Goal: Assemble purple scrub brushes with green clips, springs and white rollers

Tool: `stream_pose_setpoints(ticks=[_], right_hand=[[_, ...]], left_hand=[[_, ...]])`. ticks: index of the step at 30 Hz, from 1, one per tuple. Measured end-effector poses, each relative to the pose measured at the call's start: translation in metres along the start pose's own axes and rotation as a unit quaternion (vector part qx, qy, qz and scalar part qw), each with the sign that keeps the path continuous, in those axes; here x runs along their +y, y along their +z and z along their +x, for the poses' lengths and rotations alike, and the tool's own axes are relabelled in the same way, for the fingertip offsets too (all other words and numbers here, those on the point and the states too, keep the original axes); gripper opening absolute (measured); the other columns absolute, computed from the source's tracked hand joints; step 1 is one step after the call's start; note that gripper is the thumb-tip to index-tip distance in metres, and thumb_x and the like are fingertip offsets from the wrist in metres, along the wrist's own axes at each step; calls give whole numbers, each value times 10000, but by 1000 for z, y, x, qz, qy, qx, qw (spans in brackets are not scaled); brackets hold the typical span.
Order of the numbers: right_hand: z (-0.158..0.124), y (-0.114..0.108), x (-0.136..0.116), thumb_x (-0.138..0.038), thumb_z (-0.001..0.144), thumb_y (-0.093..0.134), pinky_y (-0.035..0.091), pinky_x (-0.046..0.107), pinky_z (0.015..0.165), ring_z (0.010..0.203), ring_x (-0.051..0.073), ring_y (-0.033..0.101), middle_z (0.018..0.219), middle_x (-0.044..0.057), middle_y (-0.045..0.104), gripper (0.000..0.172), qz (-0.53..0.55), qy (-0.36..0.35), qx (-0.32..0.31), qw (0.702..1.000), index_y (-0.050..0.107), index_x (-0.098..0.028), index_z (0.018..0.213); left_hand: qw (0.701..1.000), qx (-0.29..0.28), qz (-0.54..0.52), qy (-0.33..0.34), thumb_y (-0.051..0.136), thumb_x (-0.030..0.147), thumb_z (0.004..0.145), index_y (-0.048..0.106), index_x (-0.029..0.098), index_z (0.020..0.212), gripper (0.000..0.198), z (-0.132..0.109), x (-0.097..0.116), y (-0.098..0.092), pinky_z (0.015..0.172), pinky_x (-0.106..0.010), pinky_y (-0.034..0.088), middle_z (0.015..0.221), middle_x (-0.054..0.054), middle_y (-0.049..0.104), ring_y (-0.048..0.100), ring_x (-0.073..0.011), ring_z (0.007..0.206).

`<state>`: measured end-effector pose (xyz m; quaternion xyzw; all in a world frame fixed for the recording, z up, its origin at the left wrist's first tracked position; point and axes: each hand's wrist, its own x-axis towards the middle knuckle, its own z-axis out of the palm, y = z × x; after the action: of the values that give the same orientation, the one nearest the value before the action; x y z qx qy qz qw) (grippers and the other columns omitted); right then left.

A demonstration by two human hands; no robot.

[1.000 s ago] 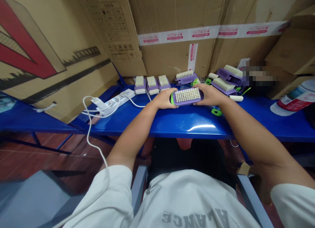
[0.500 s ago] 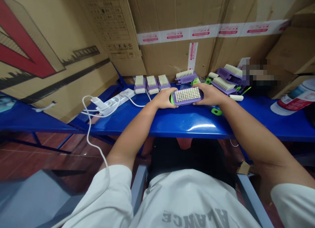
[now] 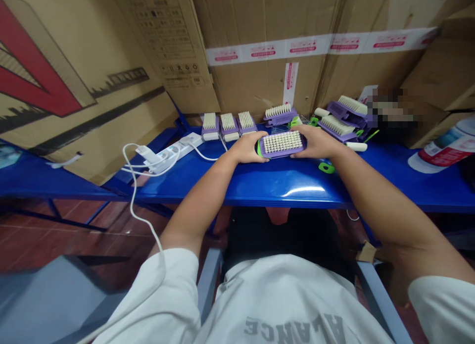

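A purple brush point(image 3: 282, 144) with cream bristles facing up and a green edge sits on the blue table point(image 3: 260, 180). My left hand point(image 3: 247, 148) grips its left end, fingers curled round it. My right hand point(image 3: 315, 142) grips the right end the same way. Three small purple brushes point(image 3: 227, 125) stand in a row behind my left hand. Another purple brush point(image 3: 279, 114) lies behind the held one, and more brushes point(image 3: 343, 119) are piled at the back right.
A white power strip point(image 3: 168, 152) with a trailing white cable lies at the table's left. A green piece point(image 3: 326, 167) rests by my right wrist. Cardboard boxes point(image 3: 260, 42) wall the back. A white bottle point(image 3: 445, 148) lies on the far right.
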<state>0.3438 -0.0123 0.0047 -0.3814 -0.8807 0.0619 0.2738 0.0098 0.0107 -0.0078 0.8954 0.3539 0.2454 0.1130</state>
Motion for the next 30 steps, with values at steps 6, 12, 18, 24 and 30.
stream_pose_setpoints(ticks=[6,12,18,24,30], right_hand=[[0,1,-1,-503,687,1038,657,649,1143,1305,507,815,1441,187,852,878,-5,7,2,1000,781,-215,1477],[-1,0,-4,-493,692,1027,667,640,1120,1281,499,825,1418,177,864,853,-6,4,2,1000,787,-223,1465],[-1,0,-3,-487,698,1042,661,645,1150,1295,488,820,1434,155,863,851,5,9,6,1000,793,-262,1480],[-1,0,-5,-505,690,1062,635,677,1196,1341,510,803,1483,179,841,906,6,20,1,1000,780,-236,1509],[0,0,-6,-537,701,1044,642,675,1174,1328,513,808,1468,190,846,895,3,13,1,1000,774,-224,1495]], left_hand=[[1000,3,-4,3,1044,401,684,724,196,1505,905,0,-1,1,1230,-529,606,1505,-152,815,792,-408,1379],[1000,3,-5,3,1040,410,684,724,187,1501,904,1,-1,2,1247,-532,597,1530,-164,806,784,-411,1404],[1000,6,-9,-6,1045,403,671,726,197,1506,917,1,1,2,1258,-551,592,1541,-159,805,780,-423,1417],[1000,11,-11,-17,1045,375,673,718,193,1517,923,1,3,1,1273,-543,583,1550,-154,802,768,-428,1435],[1000,10,-13,-21,1047,368,678,714,191,1517,919,0,4,1,1281,-548,577,1569,-159,792,765,-426,1440]])
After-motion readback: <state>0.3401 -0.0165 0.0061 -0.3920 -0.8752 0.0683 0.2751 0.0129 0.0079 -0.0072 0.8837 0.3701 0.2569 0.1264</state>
